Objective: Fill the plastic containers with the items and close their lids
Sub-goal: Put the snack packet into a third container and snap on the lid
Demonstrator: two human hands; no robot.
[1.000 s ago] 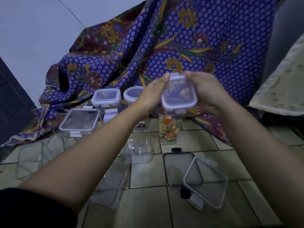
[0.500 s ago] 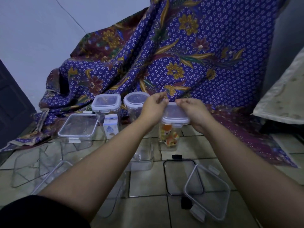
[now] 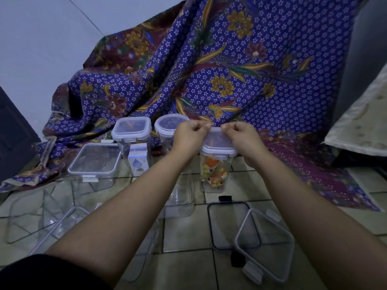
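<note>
Under my two hands stands the tall square container with the orange and yellow items inside, upright on the tiled floor, and its lid now sits on its rim. A second ago I held that lid up in the air, tilted toward me; since then I have brought it down and seated it, so this container has gone from filled to covered. My left hand and right hand both curl over the lid's far edge, fingers bent and pressing down on it, thumbs nearly touching each other. Whether the side latches are snapped I cannot tell; the near flap looks flat against the wall. I judge the next move is to press each latch home. Just left of my left hand stand two more lidded containers, a round one and a square one holding a small white box. Below my forearms lie empty clear tubs and two loose lids, so more filling is left to do.
</note>
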